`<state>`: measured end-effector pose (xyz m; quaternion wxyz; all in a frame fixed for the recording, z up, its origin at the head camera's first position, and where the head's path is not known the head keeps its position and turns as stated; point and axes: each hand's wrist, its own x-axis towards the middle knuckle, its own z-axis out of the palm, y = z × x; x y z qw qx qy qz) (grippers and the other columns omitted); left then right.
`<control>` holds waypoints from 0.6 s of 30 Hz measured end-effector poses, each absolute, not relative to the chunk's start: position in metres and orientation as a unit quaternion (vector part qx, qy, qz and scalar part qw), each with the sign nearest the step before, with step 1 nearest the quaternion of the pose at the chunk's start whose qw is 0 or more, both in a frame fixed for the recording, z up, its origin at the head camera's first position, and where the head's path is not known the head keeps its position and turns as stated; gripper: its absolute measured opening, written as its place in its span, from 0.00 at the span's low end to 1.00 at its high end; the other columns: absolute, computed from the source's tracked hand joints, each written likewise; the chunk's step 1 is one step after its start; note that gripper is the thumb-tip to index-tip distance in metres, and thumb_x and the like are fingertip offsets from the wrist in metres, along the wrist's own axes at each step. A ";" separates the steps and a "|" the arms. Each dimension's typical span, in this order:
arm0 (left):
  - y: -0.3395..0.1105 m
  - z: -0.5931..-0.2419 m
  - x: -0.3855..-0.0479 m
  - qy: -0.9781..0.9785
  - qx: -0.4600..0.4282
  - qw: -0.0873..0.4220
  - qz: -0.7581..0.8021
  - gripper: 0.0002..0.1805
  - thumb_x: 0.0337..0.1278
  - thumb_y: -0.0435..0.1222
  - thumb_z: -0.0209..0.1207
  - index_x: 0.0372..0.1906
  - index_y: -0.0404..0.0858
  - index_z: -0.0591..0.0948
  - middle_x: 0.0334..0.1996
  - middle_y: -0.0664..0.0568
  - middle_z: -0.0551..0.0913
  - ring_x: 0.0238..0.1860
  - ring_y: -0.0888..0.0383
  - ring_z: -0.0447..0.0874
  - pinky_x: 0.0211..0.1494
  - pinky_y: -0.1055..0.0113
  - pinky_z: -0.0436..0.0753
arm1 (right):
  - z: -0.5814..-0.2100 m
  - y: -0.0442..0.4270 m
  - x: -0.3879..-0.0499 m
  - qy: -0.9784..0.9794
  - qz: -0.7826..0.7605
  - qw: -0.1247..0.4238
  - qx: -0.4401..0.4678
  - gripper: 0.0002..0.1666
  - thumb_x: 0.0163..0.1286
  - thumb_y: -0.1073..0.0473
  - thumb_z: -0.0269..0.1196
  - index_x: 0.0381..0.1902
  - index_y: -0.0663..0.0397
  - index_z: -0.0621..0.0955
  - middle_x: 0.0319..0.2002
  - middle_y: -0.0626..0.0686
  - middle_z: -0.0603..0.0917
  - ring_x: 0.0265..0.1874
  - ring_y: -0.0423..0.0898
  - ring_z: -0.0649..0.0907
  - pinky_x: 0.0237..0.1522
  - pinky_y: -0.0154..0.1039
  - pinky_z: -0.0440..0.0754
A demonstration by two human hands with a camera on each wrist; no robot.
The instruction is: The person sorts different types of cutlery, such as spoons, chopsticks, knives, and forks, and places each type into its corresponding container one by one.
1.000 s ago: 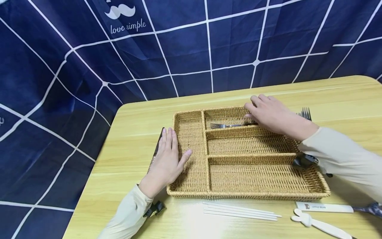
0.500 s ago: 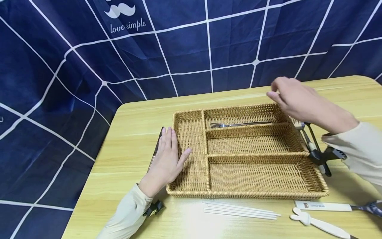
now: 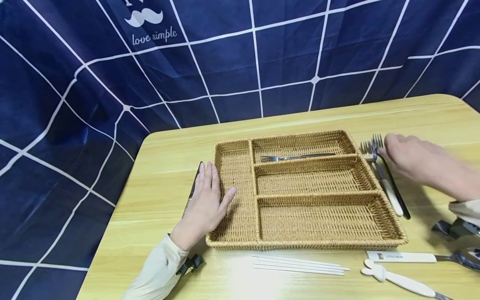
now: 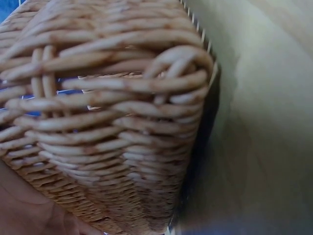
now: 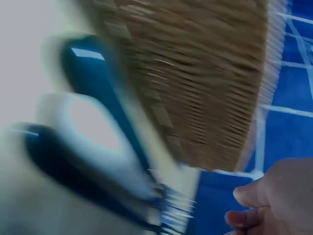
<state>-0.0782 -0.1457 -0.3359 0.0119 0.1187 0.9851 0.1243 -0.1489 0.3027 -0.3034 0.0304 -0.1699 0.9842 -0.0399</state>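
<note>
My left hand (image 3: 202, 204) rests with straight fingers on the left rim of a wicker cutlery tray (image 3: 256, 216). A fork (image 3: 296, 157) with a dark handle lies in the tray's back compartment. My right hand (image 3: 416, 160) is just right of several forks beside the tray's right wall. Among these are a white-handled fork (image 3: 391, 193) and a black-handled fork (image 3: 395, 189). In the right wrist view the white handle (image 5: 93, 122) is blurred between two dark ones. My right thumb and fingers (image 5: 254, 196) show nothing between them.
Thin white sticks (image 3: 300, 266) lie in front of the tray. At front right are a white-handled utensil (image 3: 401, 256) and one with a rabbit-shaped white handle (image 3: 397, 280). A dark object (image 3: 195, 183) lies left of the tray, partly behind my left hand. A blue grid curtain (image 3: 225, 62) hangs behind the table.
My right hand has left the back compartment, where the fork now lies uncovered, and has moved right and down to the forks beside the tray. My left hand stays on the rim.
</note>
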 end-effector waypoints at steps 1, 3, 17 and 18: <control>-0.146 -0.336 -0.078 0.985 0.118 0.011 0.123 0.44 0.73 0.58 0.34 0.73 0.25 0.41 0.75 0.33 0.36 0.75 0.41 0.28 0.76 0.53 0.38 | -0.308 0.304 -0.146 0.984 -0.030 0.051 -0.166 0.15 0.76 0.59 0.48 0.29 0.62 0.66 0.23 0.57 0.73 0.22 0.56 0.77 0.24 0.56 0.77; -0.146 -0.336 -0.078 0.986 0.117 0.009 0.123 0.44 0.73 0.57 0.35 0.73 0.25 0.41 0.75 0.32 0.37 0.75 0.41 0.28 0.76 0.53 0.38 | -0.317 0.304 -0.141 0.984 -0.013 0.084 -0.159 0.14 0.75 0.58 0.48 0.30 0.62 0.67 0.25 0.57 0.74 0.24 0.58 0.78 0.24 0.56 0.78; -0.146 -0.335 -0.078 0.984 0.119 0.018 0.133 0.44 0.74 0.58 0.32 0.73 0.26 0.39 0.74 0.35 0.32 0.75 0.41 0.28 0.76 0.52 0.37 | -0.340 0.304 -0.127 0.978 0.007 0.143 -0.151 0.14 0.72 0.60 0.48 0.32 0.69 0.70 0.25 0.57 0.73 0.25 0.54 0.77 0.29 0.57 0.81; -0.146 -0.335 -0.078 0.984 0.118 0.019 0.133 0.43 0.74 0.58 0.31 0.73 0.26 0.39 0.74 0.36 0.32 0.75 0.41 0.27 0.76 0.53 0.37 | -0.340 0.304 -0.127 0.978 0.005 0.144 -0.152 0.14 0.72 0.61 0.48 0.32 0.69 0.70 0.25 0.58 0.73 0.25 0.54 0.77 0.29 0.56 0.81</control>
